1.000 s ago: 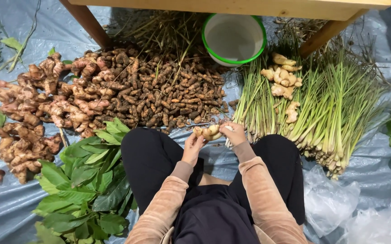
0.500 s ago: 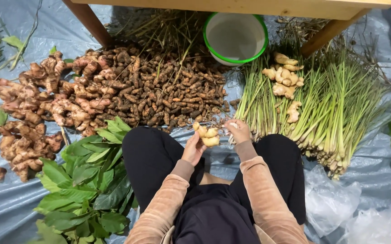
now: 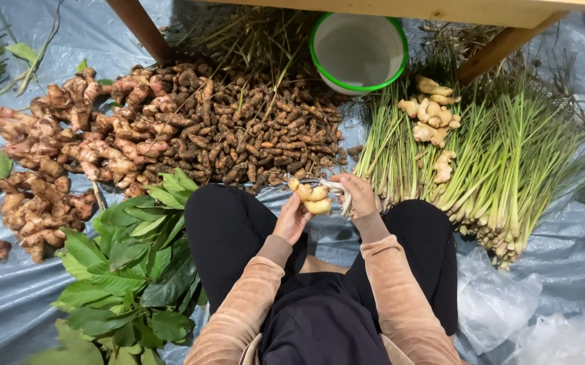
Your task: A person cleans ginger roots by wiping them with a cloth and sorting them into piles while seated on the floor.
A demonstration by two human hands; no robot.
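I sit on a blue-grey plastic sheet (image 3: 8, 311) with my knees apart. My left hand (image 3: 292, 220) holds a pale yellow ginger root (image 3: 311, 197) above my lap. My right hand (image 3: 357, 195) is closed on pale stringy roots (image 3: 336, 187) that hang off that ginger piece. Just ahead lies a heap of small dark brown rhizomes (image 3: 252, 132). A few cleaned pale ginger pieces (image 3: 431, 118) rest on the lemongrass bundle (image 3: 495, 162) to the right.
A pile of pinkish-brown galangal (image 3: 56, 162) lies at the left, green leaves (image 3: 130, 270) by my left knee. A white bowl with green rim (image 3: 359, 53) stands ahead under a wooden table (image 3: 441, 10), beside its legs. Clear plastic bags (image 3: 502, 304) lie at the right.
The ginger piece has risen slightly and turned in my left hand. My right hand has moved in close and now grips the roots on it.
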